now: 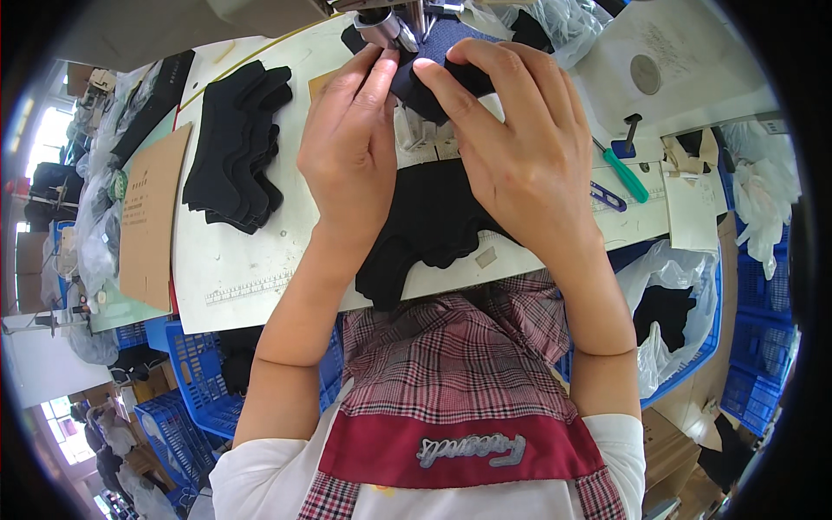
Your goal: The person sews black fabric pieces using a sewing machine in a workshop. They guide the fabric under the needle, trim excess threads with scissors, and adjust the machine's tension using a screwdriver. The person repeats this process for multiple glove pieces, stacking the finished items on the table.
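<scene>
Evidently the dark fabric piece [433, 65] sits under the sewing machine's presser foot [414, 19], pinched from both sides: the left hand [351, 143] closes thumb and fingers on its near-left edge, and the right hand [520, 139] presses curled fingers onto its right fold. Stitching looks to be the step in hand; feeding on would call for both hands easing the cloth forward evenly, fingertips kept off the needle. More dark fabric [429, 221] hangs below the wrists over the near edge of the white surface [251, 260]. Left of the left hand lies a stack of cut black pieces [238, 147]; right of the right hand, a green-handled screwdriver [626, 173]. Open room lies mostly between the stack and the left hand.
</scene>
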A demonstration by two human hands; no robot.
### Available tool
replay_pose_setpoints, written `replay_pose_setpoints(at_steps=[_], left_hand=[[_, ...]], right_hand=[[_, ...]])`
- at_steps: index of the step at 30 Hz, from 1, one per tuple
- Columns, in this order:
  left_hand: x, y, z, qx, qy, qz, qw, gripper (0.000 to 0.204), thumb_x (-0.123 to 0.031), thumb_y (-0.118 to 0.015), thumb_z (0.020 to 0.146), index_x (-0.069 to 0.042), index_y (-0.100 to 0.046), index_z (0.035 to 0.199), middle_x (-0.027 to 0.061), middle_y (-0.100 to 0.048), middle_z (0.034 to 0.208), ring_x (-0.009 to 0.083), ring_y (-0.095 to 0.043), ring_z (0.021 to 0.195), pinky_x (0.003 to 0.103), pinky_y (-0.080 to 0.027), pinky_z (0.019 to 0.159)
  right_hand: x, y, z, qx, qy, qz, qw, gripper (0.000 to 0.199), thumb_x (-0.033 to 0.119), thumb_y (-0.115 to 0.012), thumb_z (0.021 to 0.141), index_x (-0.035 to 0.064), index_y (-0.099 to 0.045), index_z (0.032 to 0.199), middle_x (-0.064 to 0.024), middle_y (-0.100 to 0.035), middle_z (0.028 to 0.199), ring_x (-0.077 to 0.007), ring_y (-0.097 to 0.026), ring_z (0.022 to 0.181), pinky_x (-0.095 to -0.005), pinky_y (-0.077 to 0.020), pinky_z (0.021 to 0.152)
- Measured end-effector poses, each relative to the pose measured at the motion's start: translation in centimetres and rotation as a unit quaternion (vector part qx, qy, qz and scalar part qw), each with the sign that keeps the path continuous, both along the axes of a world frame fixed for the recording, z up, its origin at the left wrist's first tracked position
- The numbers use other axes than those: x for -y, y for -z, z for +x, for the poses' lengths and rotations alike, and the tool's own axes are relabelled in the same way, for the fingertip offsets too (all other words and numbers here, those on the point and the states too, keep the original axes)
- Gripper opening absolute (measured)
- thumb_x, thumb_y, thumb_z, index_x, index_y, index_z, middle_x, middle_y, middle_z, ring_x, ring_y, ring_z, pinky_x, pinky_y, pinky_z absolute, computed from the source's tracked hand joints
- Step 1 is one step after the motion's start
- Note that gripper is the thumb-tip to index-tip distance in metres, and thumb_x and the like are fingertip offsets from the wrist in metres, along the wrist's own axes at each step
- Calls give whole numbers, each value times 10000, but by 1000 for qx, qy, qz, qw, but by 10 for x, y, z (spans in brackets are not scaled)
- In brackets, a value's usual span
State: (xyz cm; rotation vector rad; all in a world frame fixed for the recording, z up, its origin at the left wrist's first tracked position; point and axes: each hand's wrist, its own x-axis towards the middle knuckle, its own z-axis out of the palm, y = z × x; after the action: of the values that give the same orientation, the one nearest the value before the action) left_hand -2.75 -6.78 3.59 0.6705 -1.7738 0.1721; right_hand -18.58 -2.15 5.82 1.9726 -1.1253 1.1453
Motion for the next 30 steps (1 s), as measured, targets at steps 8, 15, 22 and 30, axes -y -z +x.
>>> replay_pose_setpoints(at_steps=[8,15,22,30], left_hand=[[-10,-6,-6,20,-53,-3,998,242,65,-638,852,-6,-694,1076,139,-717,1014,247,-702,928,310,-540,824],[-5,-4,-6,31,-64,-36,997,227,22,-653,838,-2,-672,1063,146,-692,963,284,-670,810,329,-537,703],[0,-4,-7,27,-49,-22,998,200,10,-652,841,2,-640,1040,151,-694,962,289,-662,769,330,-529,658],[3,-10,-8,45,-81,-17,996,155,6,-641,837,21,-671,989,155,-707,926,285,-683,764,325,-540,683]], right_hand=[[5,2,-1,8,-18,-36,999,391,25,-653,670,89,-728,1048,-47,-624,1019,-248,-603,907,-359,-488,751],[6,1,-1,-5,-15,-54,998,358,47,-650,664,65,-712,1017,-60,-629,1015,-242,-614,911,-353,-485,755],[12,5,-3,-11,-11,-80,997,308,99,-650,666,18,-674,963,-74,-623,1026,-233,-618,948,-355,-487,771],[13,1,0,47,-9,-40,998,366,-38,-600,698,90,-726,1017,-29,-676,1049,-221,-657,934,-328,-519,779]])
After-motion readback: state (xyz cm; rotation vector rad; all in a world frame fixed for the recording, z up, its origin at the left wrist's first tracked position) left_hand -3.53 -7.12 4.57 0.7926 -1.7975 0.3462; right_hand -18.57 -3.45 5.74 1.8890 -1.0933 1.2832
